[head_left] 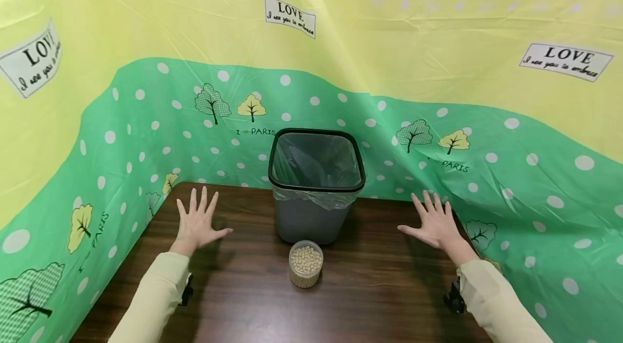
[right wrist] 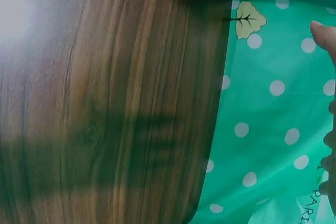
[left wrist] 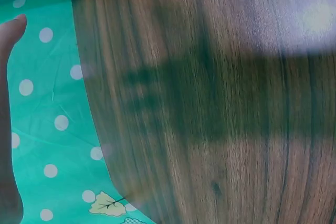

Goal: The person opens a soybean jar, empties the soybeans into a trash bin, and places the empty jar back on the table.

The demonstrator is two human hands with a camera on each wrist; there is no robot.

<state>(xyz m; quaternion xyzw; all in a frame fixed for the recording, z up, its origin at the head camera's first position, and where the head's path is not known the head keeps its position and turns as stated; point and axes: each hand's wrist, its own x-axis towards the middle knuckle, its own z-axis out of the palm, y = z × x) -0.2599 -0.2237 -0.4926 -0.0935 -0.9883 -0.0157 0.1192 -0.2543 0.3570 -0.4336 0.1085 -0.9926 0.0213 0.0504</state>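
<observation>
In the head view my left hand point(head_left: 197, 224) is spread flat with fingers apart, over the table's left side, holding nothing. My right hand point(head_left: 435, 224) mirrors it on the right, fingers splayed and holding nothing. Between them, at the back, stands a grey trash bin point(head_left: 311, 218) with a black rim and a clear plastic liner. Just in front of the bin is a small clear round tub point(head_left: 305, 264) full of pale, bead-like balls. Both wrist views catch only part of each hand, the left thumb point(left wrist: 16, 30) and the right thumb point(right wrist: 324, 35), at the outer edges.
The dark wood table point(head_left: 243, 299) has rounded corners, and shadows of both hands fall on it. A green and yellow printed cloth point(head_left: 321, 83) hangs behind and along both sides, close to the table's edges. Dark devices are strapped under both wrists.
</observation>
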